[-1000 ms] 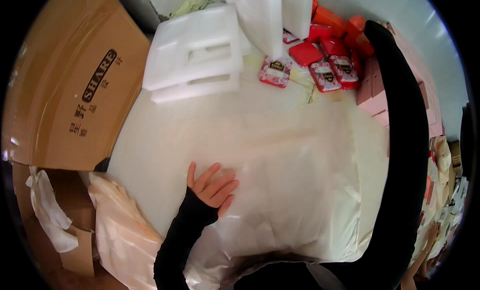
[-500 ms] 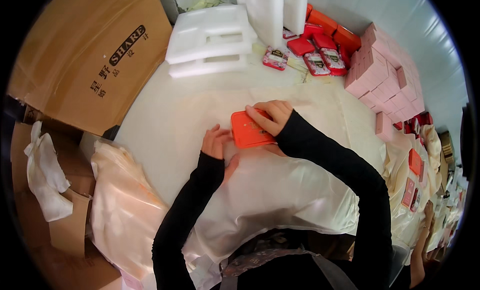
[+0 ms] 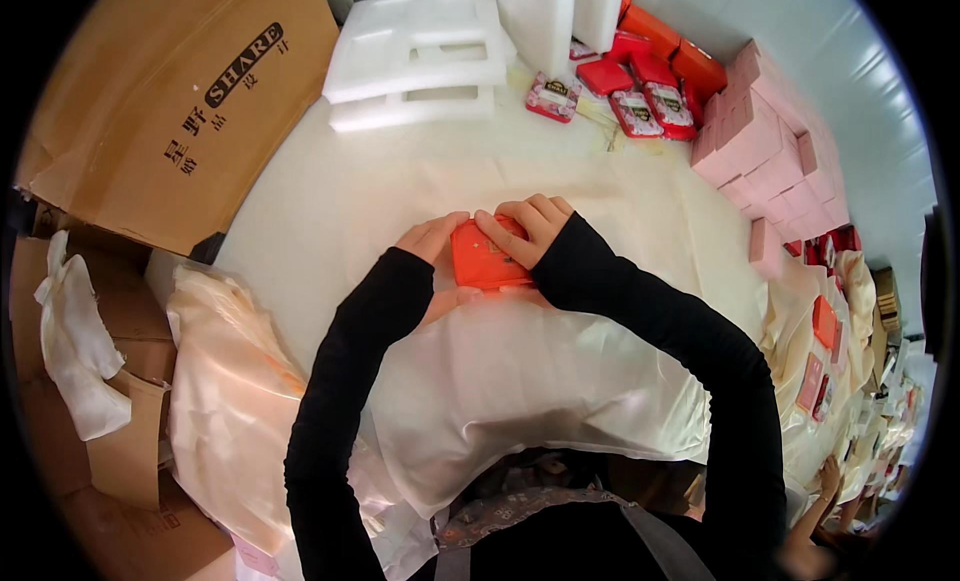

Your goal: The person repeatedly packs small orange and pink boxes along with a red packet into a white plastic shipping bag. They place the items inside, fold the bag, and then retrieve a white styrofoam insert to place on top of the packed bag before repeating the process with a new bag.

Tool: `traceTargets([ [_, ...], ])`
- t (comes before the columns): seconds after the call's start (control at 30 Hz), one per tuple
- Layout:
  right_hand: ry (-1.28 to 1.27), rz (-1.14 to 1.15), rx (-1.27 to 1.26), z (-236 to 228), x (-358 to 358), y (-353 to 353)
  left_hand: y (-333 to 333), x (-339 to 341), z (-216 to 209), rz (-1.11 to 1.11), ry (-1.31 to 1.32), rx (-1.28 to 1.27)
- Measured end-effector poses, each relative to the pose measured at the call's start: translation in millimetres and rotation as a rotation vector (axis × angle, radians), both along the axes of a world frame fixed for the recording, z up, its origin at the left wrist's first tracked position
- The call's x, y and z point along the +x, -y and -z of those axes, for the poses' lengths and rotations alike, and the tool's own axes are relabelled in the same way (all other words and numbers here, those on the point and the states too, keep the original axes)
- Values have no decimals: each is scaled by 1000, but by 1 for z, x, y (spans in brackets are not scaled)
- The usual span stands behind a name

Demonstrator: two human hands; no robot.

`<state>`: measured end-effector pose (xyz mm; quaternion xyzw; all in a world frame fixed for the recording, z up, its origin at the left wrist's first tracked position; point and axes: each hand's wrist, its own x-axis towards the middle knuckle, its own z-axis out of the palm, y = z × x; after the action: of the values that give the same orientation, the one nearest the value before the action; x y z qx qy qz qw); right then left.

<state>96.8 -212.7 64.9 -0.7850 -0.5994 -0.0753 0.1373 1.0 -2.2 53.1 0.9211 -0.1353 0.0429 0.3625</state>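
Observation:
A small flat orange-red tin (image 3: 485, 264) with rounded corners and faint gold markings is held above the cloth-covered table. My right hand (image 3: 530, 229) wraps round its right side, thumb lying across the top face. At the left edge of the tin my left hand (image 3: 434, 236) grips it, with its fingertips near the right thumb. Both hands hide parts of the sides and underside. Beneath them lies a pale satin cloth (image 3: 560, 381) that falls over the table's near edge.
Beyond stand white foam pieces (image 3: 410, 56), several red tins with floral labels (image 3: 553, 97) and a stack of pink boxes (image 3: 770, 156). A large cardboard carton (image 3: 180, 101) borders the left. Further right are cloth, more red packages (image 3: 825, 321) and another person's arm (image 3: 818, 501).
My left hand has come up from beside the tin and now grips its left edge. The tin has shifted slightly left and tilted toward me. The whole view has moved a little.

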Motion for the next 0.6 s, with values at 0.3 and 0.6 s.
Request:
traceTargets([
  [0.3,-95,17,128,8,1,-1,8,12,-29,37,-248,111],
  [0.6,-58,29,217,14,-1,-2,6,11,-18,49,-326,65],
])
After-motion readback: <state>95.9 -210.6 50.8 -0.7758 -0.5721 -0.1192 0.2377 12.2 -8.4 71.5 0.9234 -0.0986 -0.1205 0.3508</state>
